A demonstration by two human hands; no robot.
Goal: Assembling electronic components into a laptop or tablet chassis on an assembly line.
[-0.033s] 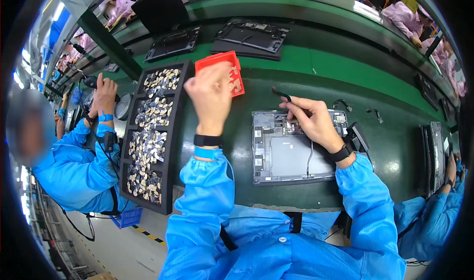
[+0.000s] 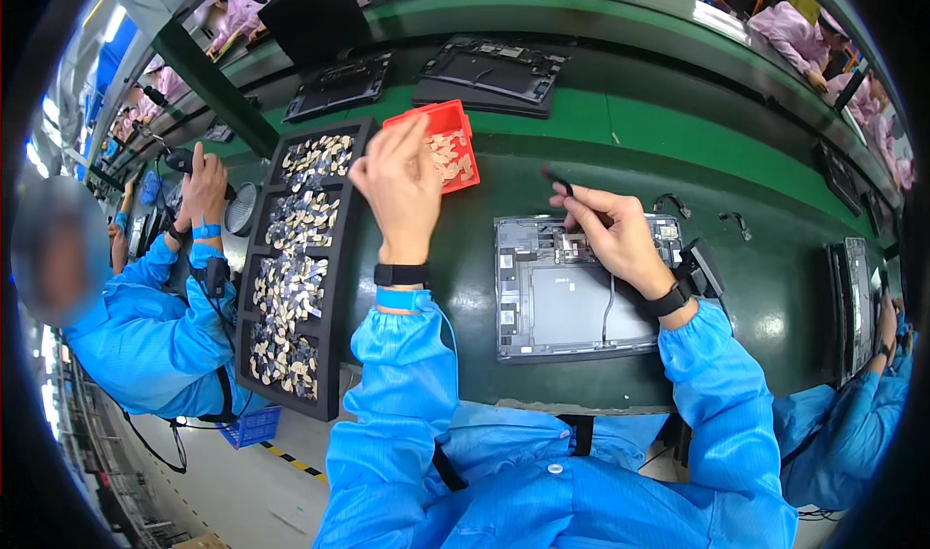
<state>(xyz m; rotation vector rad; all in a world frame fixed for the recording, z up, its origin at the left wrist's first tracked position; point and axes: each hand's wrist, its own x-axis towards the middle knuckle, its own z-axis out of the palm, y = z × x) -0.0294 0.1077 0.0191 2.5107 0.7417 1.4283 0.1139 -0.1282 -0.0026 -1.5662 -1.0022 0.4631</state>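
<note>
Beside the red bin [image 2: 472, 169], which holds pale tan flat pieces, my left hand [image 2: 399, 176] is raised with its fingers drawn together. Whatever the fingertips pinch, if anything, is hidden. My right hand [image 2: 617, 234] hovers over the upper part of an opened laptop chassis [image 2: 562, 302]. Between thumb and fingers it grips a slim black piece [image 2: 556, 178] with a reddish tip, too small to tell its kind. A thin dark cable [image 2: 608, 312] runs down the chassis.
A black compartment tray [image 2: 327, 355] full of small tan-and-dark parts stands left. Short black cables [image 2: 670, 205] lie right of the chassis. More laptop parts [image 2: 494, 69] rest on the far line. Co-workers in blue sit at left [image 2: 145, 307] and right [image 2: 833, 442].
My left hand has shifted slightly left, uncovering more of the red bin's contents. The black piece in my right hand has tilted a little; that hand stays nearly in place.
</note>
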